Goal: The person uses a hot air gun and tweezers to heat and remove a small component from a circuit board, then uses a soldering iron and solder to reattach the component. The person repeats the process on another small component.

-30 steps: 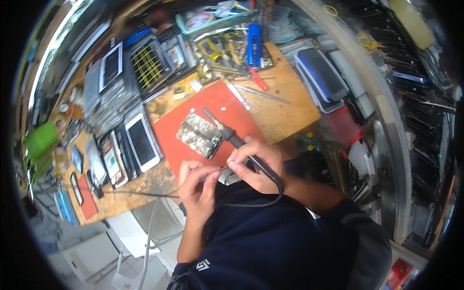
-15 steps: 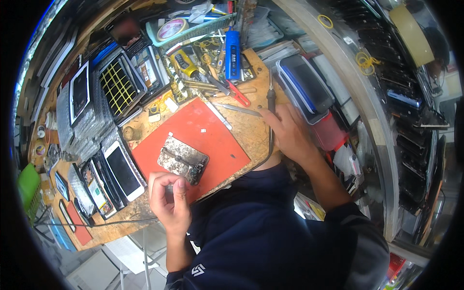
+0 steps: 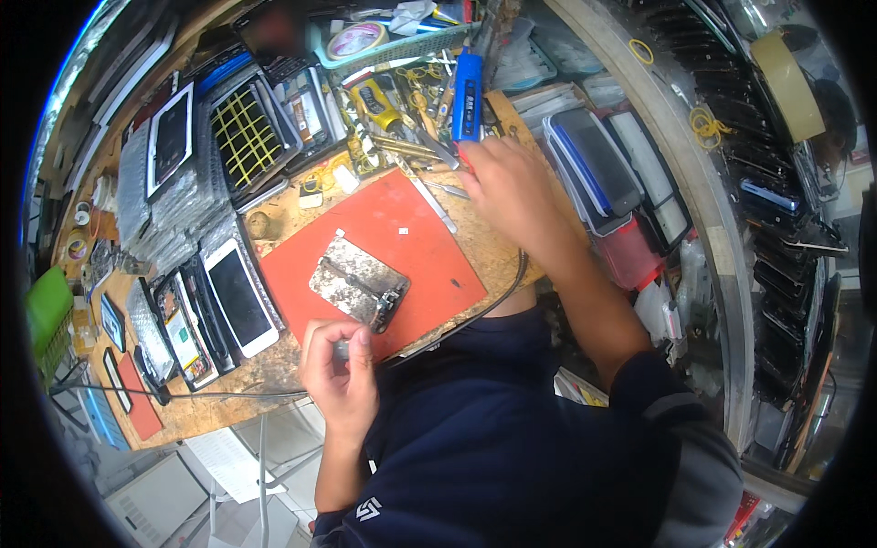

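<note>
My left hand (image 3: 340,370) is closed at the mat's near edge, a small greyish piece (image 3: 342,350) between thumb and fingers; its kind is unclear. Just beyond it, a worn metal board holder (image 3: 345,281) rests on the red mat (image 3: 429,265), with a clamp bar across it. My right hand (image 3: 512,187) reaches over the far right of the bench. Its fingers are at a red-handled tool (image 3: 466,157), mostly covered, so the grip cannot be made out. A black cable (image 3: 521,272) comes out below my right forearm; the soldering iron's handle is hidden under it.
A blue handheld device (image 3: 467,99) and a yellow tube-shaped item (image 3: 375,102) lie among tools at the back. Phones and bubble-wrapped parts (image 3: 174,219) are stacked on the left, a white phone (image 3: 239,297) beside the mat. More phones (image 3: 594,164) stand at right.
My right hand has moved left and away from me, off the soldering iron to the red-handled tool. My left hand keeps its pinch. The whole view has shifted slightly.
</note>
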Demonstrator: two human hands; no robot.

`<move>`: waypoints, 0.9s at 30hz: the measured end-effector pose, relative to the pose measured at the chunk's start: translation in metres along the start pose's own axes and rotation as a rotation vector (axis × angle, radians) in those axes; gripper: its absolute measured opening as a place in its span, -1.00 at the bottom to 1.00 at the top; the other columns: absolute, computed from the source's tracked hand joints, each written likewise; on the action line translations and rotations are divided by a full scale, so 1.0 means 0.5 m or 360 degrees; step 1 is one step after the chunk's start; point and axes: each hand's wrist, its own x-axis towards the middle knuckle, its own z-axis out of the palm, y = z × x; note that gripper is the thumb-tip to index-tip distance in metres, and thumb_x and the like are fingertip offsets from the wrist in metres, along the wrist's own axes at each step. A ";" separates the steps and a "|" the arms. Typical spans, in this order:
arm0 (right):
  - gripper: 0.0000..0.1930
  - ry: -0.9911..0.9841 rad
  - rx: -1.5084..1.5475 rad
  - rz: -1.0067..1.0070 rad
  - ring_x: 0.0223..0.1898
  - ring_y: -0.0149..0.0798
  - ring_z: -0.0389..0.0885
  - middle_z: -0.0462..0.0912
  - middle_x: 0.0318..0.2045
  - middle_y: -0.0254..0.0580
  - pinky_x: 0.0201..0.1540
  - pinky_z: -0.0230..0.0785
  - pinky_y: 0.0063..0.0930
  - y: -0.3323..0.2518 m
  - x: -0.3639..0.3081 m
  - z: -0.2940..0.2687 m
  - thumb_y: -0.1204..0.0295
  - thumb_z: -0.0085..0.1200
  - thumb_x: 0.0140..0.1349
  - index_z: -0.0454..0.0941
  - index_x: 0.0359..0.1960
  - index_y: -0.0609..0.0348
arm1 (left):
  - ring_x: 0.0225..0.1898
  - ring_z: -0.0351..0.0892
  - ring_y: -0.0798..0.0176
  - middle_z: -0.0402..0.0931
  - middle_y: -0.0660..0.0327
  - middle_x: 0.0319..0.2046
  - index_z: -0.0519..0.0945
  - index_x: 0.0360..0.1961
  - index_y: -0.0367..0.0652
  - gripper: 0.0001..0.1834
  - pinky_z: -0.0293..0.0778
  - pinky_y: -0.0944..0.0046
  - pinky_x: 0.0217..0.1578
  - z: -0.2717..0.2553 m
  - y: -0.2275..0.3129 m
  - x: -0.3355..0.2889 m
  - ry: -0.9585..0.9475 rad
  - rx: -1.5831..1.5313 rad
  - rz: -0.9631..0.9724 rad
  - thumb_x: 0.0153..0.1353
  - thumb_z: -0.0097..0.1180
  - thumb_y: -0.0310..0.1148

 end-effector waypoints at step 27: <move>-0.58 -0.1035 0.2399 0.0820 -0.48 -0.63 0.28 0.46 -0.48 -0.50 -0.44 0.15 -0.65 -0.211 -0.112 -0.059 0.14 -0.08 0.72 0.67 0.08 0.25 | -0.38 0.55 0.46 0.53 0.25 -0.26 0.66 -0.16 -0.31 -0.90 0.48 0.42 -0.38 0.032 0.005 0.030 0.0004 -0.0443 -0.0149 0.52 0.29 -0.49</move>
